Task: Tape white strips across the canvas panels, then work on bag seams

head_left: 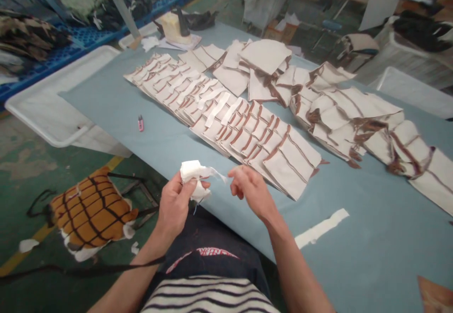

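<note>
My left hand (175, 204) is closed around a crumpled bundle of white strips (193, 175) at the near edge of the blue-grey table (148, 138). My right hand (249, 188) sits just to its right, fingers curled and pinched by a thin strip end that trails from the bundle. Just beyond both hands lie overlapping rows of cream fabric pieces with brown trim (247, 129), many with a white strip stuck across them.
A pink lighter (140, 123) lies on the table at left. A loose white strip (321, 228) lies at right. Heaped cream pieces (339, 105) cover the far right. A white tub (46, 101) stands left of the table, an orange cushioned stool (90, 211) below it.
</note>
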The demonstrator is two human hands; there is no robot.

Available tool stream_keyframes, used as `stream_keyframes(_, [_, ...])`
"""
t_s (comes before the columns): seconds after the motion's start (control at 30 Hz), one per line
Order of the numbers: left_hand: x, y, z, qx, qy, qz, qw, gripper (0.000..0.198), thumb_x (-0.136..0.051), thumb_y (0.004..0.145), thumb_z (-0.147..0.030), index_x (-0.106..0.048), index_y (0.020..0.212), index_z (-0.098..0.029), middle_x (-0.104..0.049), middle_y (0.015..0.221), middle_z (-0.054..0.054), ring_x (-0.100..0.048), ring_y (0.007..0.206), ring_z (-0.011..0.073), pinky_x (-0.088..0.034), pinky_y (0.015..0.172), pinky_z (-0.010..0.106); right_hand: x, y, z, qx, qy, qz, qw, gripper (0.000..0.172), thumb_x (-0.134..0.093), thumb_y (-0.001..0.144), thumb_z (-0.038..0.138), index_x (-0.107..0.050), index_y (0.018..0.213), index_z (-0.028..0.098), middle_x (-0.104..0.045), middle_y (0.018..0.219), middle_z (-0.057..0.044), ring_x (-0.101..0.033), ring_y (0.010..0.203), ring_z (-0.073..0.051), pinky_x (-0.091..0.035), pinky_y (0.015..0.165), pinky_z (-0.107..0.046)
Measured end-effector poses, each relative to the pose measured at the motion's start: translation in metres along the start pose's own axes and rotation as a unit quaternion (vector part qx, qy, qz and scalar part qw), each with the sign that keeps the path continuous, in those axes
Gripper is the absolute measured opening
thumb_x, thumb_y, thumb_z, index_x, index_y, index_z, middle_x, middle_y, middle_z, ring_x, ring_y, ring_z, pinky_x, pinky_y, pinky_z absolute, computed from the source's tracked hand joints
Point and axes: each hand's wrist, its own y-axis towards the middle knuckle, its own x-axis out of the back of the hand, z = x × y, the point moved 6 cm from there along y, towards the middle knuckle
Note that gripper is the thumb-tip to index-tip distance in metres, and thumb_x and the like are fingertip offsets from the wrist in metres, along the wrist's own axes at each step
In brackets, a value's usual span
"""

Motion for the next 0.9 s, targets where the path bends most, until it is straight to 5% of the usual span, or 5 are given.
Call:
stream_keyframes(0.1, [0.0, -0.007, -0.008, -0.001, -0.005, 0.014, 1.0, 0.05, -0.084, 0.09, -0.054, -0.08, 0.12, -0.014, -0.085, 0.092, 0.011, -0.08, 0.077, 0.0254, -0.064, 0.067, 0.03, 0.027, -0.012, 0.004, 0.053, -0.275, -0.108, 0.954, 0.032, -0.075, 0.093, 0.053, -0.072, 0.098, 0.021, -0.078, 0.094, -0.006, -0.066, 0.071, -0.018, -0.048, 0.068, -0.031])
stream_keyframes(0.17, [-0.001, -0.013, -0.012, 0.002, -0.012, 0.021, 1.0, 0.049, -0.084, 0.091, -0.054, -0.08, 0.121, -0.015, -0.085, 0.093, 0.009, -0.079, 0.077, 0.0235, -0.064, 0.069, 0.029, 0.032, -0.023, 0.019, 0.132, -0.287, -0.166, 0.934, 0.022, -0.07, 0.098, 0.04, -0.074, 0.109, 0.021, -0.079, 0.099, -0.007, -0.066, 0.069, -0.017, -0.05, 0.069, -0.031])
stream_keyframes(0.37, [-0.005, -0.028, -0.028, -0.018, 0.066, 0.042, 0.997, 0.044, -0.077, 0.096, -0.046, -0.08, 0.129, -0.016, -0.086, 0.109, 0.009, -0.077, 0.084, 0.0224, -0.061, 0.076, 0.028, -0.024, -0.053, 0.07, 0.41, -0.266, -0.03, 0.872, 0.018, -0.059, 0.11, 0.024, -0.076, 0.115, 0.027, -0.075, 0.078, 0.001, -0.064, 0.062, -0.014, -0.046, 0.062, -0.027])
stream_keyframes(0.63, [-0.008, -0.036, -0.037, -0.034, 0.087, 0.018, 0.995, 0.042, -0.077, 0.087, -0.04, -0.084, 0.12, -0.015, -0.087, 0.108, 0.009, -0.078, 0.096, 0.0297, -0.061, 0.09, 0.035, -0.043, -0.042, 0.06, 0.407, -0.371, -0.03, 0.834, 0.035, -0.047, 0.116, 0.029, -0.079, 0.103, 0.026, -0.075, 0.077, -0.002, -0.064, 0.066, -0.014, -0.041, 0.063, -0.028])
stream_keyframes(0.9, [-0.016, -0.026, -0.02, 0.045, -0.082, -0.032, 0.995, 0.028, -0.083, 0.077, -0.039, -0.084, 0.093, -0.015, -0.084, 0.085, 0.006, -0.072, 0.074, 0.0219, -0.054, 0.064, 0.027, -0.051, -0.043, 0.047, 0.396, -0.369, -0.016, 0.841, 0.027, -0.052, 0.108, 0.019, -0.072, 0.091, 0.025, -0.072, 0.072, -0.001, -0.065, 0.065, -0.015, -0.039, 0.063, -0.028])
